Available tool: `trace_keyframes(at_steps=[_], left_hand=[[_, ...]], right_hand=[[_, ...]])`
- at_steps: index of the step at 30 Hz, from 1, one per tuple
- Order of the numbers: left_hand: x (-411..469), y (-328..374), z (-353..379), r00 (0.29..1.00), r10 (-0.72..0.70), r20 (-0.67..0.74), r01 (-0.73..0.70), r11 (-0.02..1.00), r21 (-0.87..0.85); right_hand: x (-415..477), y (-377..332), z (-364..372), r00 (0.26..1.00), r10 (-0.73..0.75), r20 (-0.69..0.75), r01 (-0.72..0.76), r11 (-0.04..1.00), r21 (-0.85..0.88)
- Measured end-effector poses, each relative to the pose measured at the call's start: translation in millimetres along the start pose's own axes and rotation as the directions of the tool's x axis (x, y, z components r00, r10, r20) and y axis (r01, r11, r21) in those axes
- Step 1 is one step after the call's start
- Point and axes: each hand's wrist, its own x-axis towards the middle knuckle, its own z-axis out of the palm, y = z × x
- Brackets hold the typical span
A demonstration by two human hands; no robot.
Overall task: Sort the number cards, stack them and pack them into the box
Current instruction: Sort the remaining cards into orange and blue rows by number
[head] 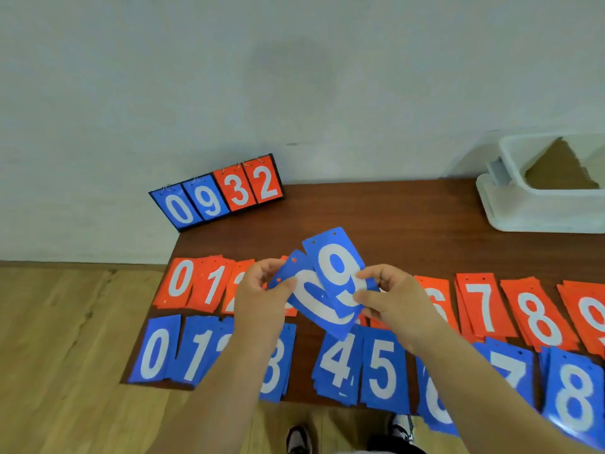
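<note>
Above the middle of the brown table (393,208) I hold two blue number cards. My left hand (262,296) pinches the lower blue card (311,306) by its left edge. My right hand (393,299) pinches the upper blue 9 card (337,260) by its right edge, and that card overlaps the lower one. Beneath lie two rows of card piles: orange ones (196,283) behind, running from 0 to 9, and blue ones (383,371) in front, running from 0 to 8. A white box (530,208) stands at the back right.
A small flip scoreboard (219,194) showing 0 9 3 2 leans at the table's back left corner against the wall. Wooden floor (65,355) lies left of the table. My shoes (299,440) show below the front edge.
</note>
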Motion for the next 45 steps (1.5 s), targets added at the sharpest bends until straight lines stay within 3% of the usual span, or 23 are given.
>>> trace_keyframes(at_steps=[3, 6, 8, 12, 18, 23, 28, 36, 40, 42, 45], left_hand=[[-6.1, -13.8, -37.0, 0.997, -0.05, -0.06, 0.045, 0.995, -0.092], [-23.5, -32.5, -76.4, 0.998, -0.051, 0.024, 0.049, 0.996, 0.075], [-28.1, -42.1, -106.2, 0.999, -0.035, 0.037, 0.029, 0.987, 0.158], [-2.7, -49.3, -174.2, 0.999, -0.007, 0.042, 0.0, 0.987, 0.162], [31.8, -48.6, -268.9, 0.993, 0.096, -0.073, -0.07, 0.953, 0.296], [54.1, -71.8, -334.3, 0.986, 0.064, -0.152, 0.009, 0.9, 0.436], [79.5, -120.5, -348.5, 0.988, -0.067, -0.136, 0.128, 0.851, 0.51], [118.0, -183.9, -335.0, 0.991, -0.137, -0.007, 0.098, 0.675, 0.731], [118.1, -192.7, -331.2, 0.996, -0.069, -0.056, 0.078, 0.38, 0.922], [113.4, -189.2, -325.5, 0.997, -0.056, -0.058, 0.075, 0.379, 0.922], [100.4, -178.3, -307.7, 0.999, -0.036, 0.009, 0.009, 0.46, 0.888]], right_hand=[[-18.4, 8.9, 61.7, 0.993, -0.017, -0.117, 0.018, 1.0, 0.009], [-30.5, 22.9, 118.7, 0.983, -0.041, -0.179, 0.037, 0.999, -0.026], [-35.1, 30.8, 151.1, 0.983, -0.062, -0.175, 0.044, 0.993, -0.109], [-39.9, 35.7, 194.9, 0.978, -0.128, -0.167, 0.091, 0.972, -0.216], [-38.4, 30.5, 223.1, 0.973, -0.188, -0.133, 0.126, 0.919, -0.374], [-35.1, 38.2, 237.2, 0.985, -0.167, -0.044, 0.129, 0.88, -0.457], [-30.1, 47.9, 252.3, 0.992, -0.128, 0.0, 0.109, 0.845, -0.524], [-21.6, 76.6, 248.3, 0.995, 0.032, -0.099, -0.082, 0.825, -0.559], [-15.8, 82.5, 247.3, 0.99, 0.024, -0.136, -0.097, 0.82, -0.565], [-13.9, 84.8, 246.6, 0.988, 0.047, -0.145, -0.118, 0.837, -0.535], [-10.9, 84.7, 243.2, 0.988, 0.069, -0.135, -0.128, 0.857, -0.499]])
